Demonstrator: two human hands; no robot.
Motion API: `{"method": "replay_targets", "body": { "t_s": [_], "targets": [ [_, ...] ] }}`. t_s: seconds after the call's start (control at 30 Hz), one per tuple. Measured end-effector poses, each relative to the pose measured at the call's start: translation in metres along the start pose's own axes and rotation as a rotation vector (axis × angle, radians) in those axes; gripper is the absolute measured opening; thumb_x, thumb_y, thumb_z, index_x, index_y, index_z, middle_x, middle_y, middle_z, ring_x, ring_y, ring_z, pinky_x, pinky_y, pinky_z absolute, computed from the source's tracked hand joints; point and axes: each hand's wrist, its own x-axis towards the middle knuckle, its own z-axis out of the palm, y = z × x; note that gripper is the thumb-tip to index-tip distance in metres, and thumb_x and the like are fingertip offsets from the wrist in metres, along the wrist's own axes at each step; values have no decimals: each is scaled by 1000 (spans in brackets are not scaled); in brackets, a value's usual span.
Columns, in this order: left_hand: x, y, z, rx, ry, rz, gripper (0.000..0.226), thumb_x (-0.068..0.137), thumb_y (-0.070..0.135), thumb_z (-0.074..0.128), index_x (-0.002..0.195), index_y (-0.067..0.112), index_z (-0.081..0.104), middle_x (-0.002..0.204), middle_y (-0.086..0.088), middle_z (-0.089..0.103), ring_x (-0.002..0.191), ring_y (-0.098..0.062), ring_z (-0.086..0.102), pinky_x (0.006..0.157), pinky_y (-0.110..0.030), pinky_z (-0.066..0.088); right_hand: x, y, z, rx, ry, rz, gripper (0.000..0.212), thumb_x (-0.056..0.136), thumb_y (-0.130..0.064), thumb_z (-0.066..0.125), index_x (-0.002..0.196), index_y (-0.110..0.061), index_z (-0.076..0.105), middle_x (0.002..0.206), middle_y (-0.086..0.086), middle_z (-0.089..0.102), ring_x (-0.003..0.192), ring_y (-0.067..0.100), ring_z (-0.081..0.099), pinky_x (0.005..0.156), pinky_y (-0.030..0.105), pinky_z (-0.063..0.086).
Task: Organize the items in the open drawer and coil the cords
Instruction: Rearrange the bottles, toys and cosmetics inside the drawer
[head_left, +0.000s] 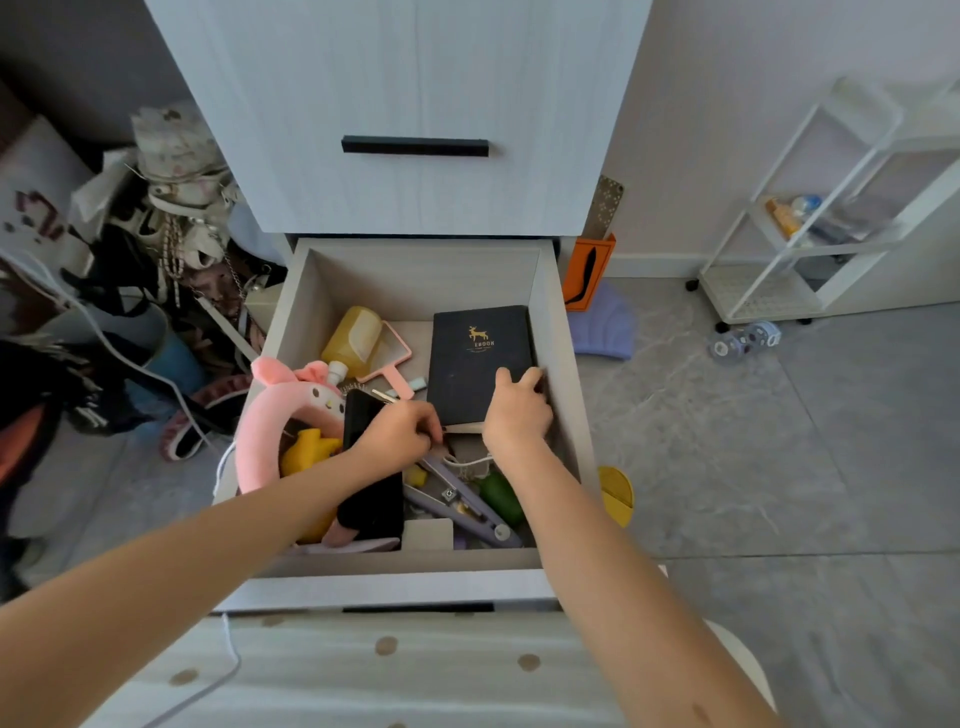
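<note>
While both your arms reach down into the open drawer, your right hand sits on the near right corner of the black notebook. Its fingers curl over the notebook's right edge and the thumb presses on the cover, so the hand grips the book, which lies flat against the drawer's right wall, toward the back.

Your left hand is just left of the notebook's near edge, fingers bunched together in a pinch. What they pinch is hidden under the hand; you cannot tell whether it is the book's lower corner or something beneath it. The hand rests over a black phone that runs toward you under your wrist.

A white cord loops loosely just below your two hands, close to the right wrist and touched by neither hand. Beside it lie a purple tool and a green object.

On the left side of the drawer a pink plush curves around a yellow toy. Behind them a yellow bottle lies beside a pink hand mirror, both left of the notebook.

Another white cable trails across the clutter on the floor to the left of the drawer.
</note>
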Motion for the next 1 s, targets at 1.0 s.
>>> {"method": "replay_targets", "body": {
  "t_s": [1.0],
  "targets": [
    [41, -5, -26, 776, -264, 17, 35, 78, 50, 54, 102, 24, 50, 114, -2, 58, 109, -22, 50, 96, -42, 37, 19, 9, 15, -207, -207, -175, 64, 97, -14, 44, 151, -25, 12, 157, 13, 13, 136, 42, 28, 102, 43, 36]
  ]
}}
